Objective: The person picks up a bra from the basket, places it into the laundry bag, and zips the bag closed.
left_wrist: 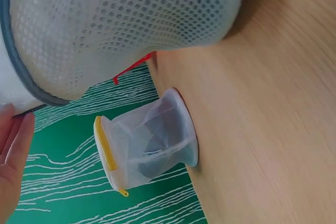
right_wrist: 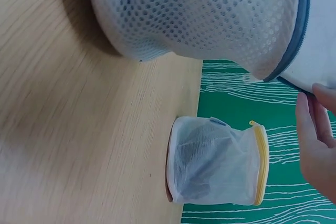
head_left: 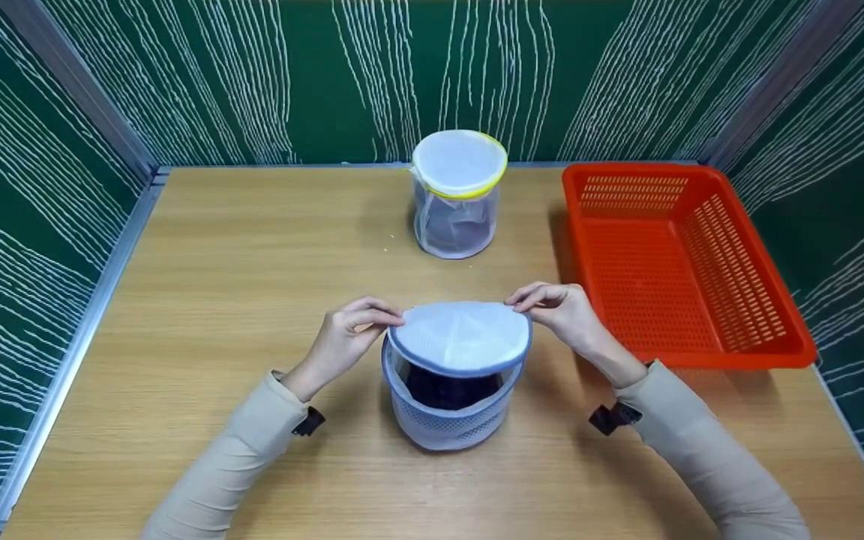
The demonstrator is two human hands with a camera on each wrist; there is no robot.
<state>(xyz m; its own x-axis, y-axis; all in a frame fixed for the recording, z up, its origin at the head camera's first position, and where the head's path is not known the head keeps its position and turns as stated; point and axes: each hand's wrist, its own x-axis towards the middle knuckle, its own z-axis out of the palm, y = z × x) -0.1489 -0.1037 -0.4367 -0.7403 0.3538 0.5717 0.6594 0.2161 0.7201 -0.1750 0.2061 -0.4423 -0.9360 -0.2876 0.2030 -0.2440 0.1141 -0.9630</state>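
A round mesh laundry bag (head_left: 447,431) with blue-grey zipper trim stands on the table, its white lid (head_left: 469,334) tilted up at the front. Through the gap, dark cloth (head_left: 451,390) shows inside. My left hand (head_left: 346,334) pinches the lid's edge at the left, thumb and fingers together. On the opposite side my right hand (head_left: 563,311) pinches the same rim. Both wrist views show the honeycomb mesh wall close up, with fingertips at the trim.
Behind it stands a second mesh bag (head_left: 458,225) with a yellow zipper, closed on top, something dark showing through its wall. A red plastic basket (head_left: 638,277) sits at the right. Green panels with white lines (head_left: 327,82) enclose the wooden table (head_left: 252,247).
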